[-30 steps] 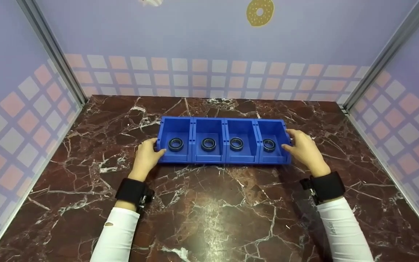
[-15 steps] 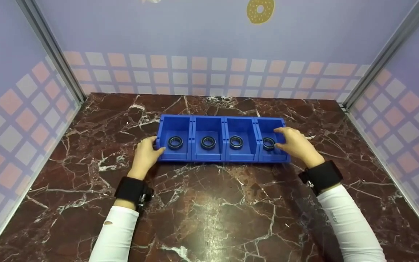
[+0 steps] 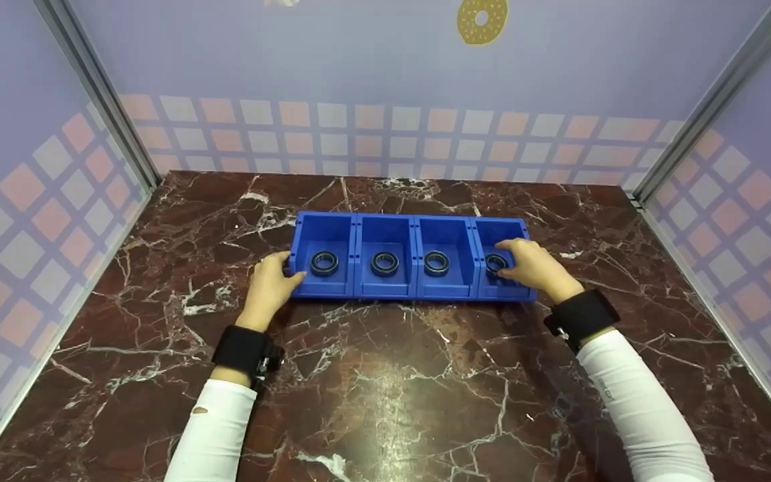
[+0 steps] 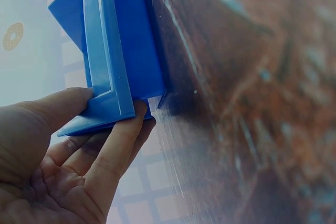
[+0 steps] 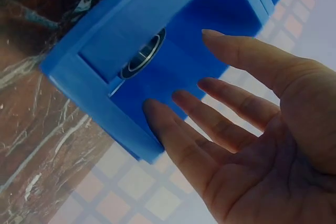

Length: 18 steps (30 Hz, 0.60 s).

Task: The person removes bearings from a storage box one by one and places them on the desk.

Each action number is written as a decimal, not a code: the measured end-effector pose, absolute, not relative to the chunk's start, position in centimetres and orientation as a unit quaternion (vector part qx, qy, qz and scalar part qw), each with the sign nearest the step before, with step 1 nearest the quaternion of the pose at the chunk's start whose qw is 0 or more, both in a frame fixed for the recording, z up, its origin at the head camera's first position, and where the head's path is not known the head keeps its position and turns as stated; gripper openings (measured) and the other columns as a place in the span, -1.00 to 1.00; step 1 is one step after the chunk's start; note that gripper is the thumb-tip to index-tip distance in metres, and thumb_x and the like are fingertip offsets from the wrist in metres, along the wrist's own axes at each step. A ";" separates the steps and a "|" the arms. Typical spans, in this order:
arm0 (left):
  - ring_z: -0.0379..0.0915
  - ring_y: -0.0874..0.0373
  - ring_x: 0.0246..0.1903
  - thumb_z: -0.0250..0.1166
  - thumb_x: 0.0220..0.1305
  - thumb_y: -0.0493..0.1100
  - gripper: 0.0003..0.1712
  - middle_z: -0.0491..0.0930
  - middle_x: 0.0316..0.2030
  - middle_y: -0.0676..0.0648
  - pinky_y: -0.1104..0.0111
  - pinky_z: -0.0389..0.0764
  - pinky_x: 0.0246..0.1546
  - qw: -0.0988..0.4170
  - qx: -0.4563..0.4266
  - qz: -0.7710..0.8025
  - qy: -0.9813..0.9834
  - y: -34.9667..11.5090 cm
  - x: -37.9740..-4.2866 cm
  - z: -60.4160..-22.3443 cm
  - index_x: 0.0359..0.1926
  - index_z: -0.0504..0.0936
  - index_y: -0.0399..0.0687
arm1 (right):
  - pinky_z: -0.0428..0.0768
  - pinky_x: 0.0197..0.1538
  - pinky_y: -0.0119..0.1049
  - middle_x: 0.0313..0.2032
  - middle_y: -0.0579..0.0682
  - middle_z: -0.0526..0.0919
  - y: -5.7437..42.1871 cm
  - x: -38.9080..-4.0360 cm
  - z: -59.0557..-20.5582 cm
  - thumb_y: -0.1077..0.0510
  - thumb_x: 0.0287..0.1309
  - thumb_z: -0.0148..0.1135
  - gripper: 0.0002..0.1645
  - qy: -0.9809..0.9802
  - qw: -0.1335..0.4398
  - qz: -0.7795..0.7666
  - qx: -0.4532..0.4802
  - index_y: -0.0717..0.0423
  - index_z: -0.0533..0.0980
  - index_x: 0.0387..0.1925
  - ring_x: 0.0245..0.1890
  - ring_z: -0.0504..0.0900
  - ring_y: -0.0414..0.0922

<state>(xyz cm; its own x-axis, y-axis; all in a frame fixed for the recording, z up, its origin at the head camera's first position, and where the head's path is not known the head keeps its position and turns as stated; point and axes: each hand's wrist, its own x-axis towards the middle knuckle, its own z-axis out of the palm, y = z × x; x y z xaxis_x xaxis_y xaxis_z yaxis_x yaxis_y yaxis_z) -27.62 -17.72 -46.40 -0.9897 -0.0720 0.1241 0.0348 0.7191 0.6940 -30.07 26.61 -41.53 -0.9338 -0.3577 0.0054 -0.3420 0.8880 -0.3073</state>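
Observation:
A row of joined blue storage bins sits on the tabletop, with a dark ring-shaped bearing in each compartment. My left hand grips the outer wall of the leftmost bin. In the left wrist view its thumb is on the inner side of the blue wall and its fingers are outside. Over the rightmost compartment is my right hand, fingers and thumb spread apart around nothing. The bearing there lies beyond its fingertips in the right wrist view, partly hidden by the bin's front lip.
Other bearings lie in the left bin, the second bin and the third bin. The dark red marble-patterned table is enclosed by a back wall and side panels.
My right hand has left the bin row's right end wall and moved leftward over the rightmost compartment, toward its bearing. My left hand keeps its grip, and the bins stay in place.

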 end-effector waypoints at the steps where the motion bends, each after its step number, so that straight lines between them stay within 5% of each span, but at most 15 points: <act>1: 0.55 -0.33 0.24 0.34 0.34 -0.26 -0.41 0.57 0.22 -0.46 -0.09 0.56 0.27 0.071 0.010 -0.375 -0.924 -17.7 -27.6 -46.4 0.32 0.48 -0.46 | 0.48 0.34 0.27 0.23 0.48 0.55 26.6 -30.2 -41.7 0.32 0.19 0.34 -0.36 0.972 0.029 -0.151 -0.180 0.51 0.44 0.27 0.30 0.50 0.40; 18: 0.55 -0.32 0.25 0.35 0.33 -0.25 -0.42 0.58 0.22 -0.45 -0.08 0.55 0.30 0.070 0.011 -0.382 -0.922 -17.8 -27.7 -46.5 0.31 0.50 -0.45 | 0.54 0.27 0.27 0.05 0.48 0.65 25.8 -31.7 -42.9 0.36 -0.01 0.36 -0.38 0.972 0.039 -0.104 -0.205 0.49 0.50 0.16 0.14 0.59 0.42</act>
<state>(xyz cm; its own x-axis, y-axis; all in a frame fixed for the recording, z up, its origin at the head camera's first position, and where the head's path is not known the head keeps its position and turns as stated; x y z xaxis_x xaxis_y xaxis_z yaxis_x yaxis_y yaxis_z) -27.71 -17.78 -46.46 -0.9901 -0.0731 0.1200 0.0332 0.7083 0.7051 -31.73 25.78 -42.91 -0.9129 -0.4067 -0.0339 -0.3903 0.8944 -0.2183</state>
